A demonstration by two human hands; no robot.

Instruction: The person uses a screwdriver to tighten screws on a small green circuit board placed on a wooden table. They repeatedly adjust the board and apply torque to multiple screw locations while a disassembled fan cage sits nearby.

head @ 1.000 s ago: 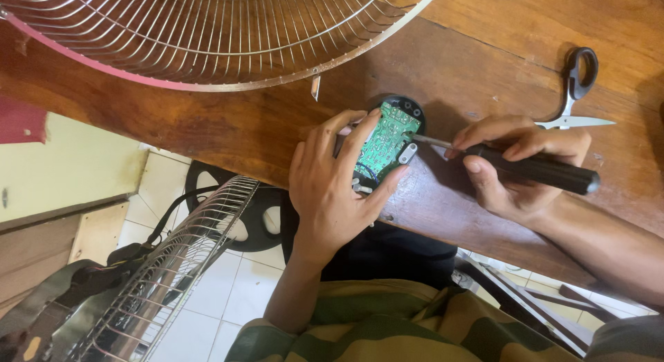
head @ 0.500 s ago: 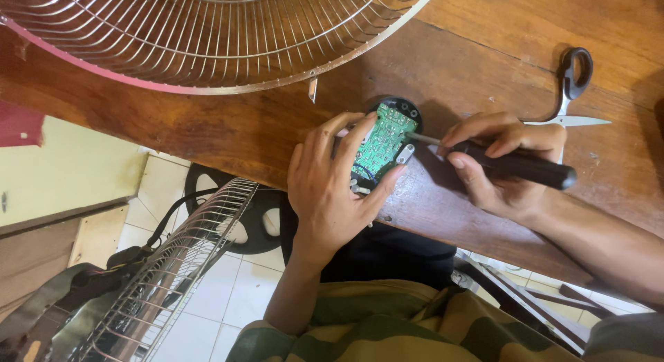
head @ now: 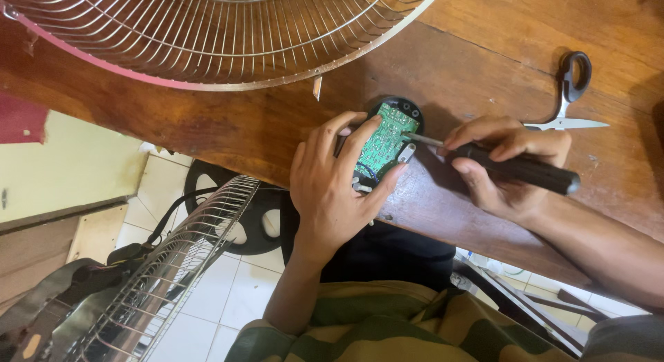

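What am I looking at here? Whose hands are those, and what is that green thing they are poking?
The camera sits on a person's head and looks down, so you see that person's own two hands. The left hand curls its fingers around a small black round case holding a green circuit board, the flat part with tiny electric pieces. The right hand grips a black-handled screwdriver, its thin metal tip touching the board. All this rests on a brown wooden table. Black-handled scissors lie nearby, and a big round wire fan guard with a pink rim lies at the top. Below, a second wire fan guard stands over the white tiled floor.
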